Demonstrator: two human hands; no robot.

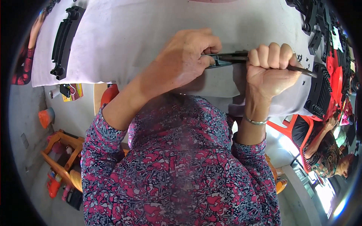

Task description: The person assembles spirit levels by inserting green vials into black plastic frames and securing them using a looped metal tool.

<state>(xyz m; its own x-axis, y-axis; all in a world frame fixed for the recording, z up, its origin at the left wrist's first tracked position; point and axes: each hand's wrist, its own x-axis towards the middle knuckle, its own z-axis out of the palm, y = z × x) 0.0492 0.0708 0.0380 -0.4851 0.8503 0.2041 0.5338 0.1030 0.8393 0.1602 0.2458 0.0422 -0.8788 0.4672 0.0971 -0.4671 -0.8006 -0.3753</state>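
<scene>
My left hand [192, 52] is closed, pinching a slim dark plastic part [226, 64] between thumb and fingers. Most of that part's left end is hidden by the hand. My right hand [272, 67] is wrapped round a dark long-handled tool [306, 72] that looks like pliers or snips. Its narrow jaws point left and meet the part close to my left fingertips; whether they grip it I cannot tell. Both hands are held above the cloth-covered table [124, 41], near its front edge.
A long black slatted part [67, 43] lies at the table's left. On the right are a stack of black ribbed parts [319, 90], scattered black bits [300, 59] and more black pieces. Another person [322, 150] sits by a red chair [298, 130]. A wooden chair [66, 150] stands lower left.
</scene>
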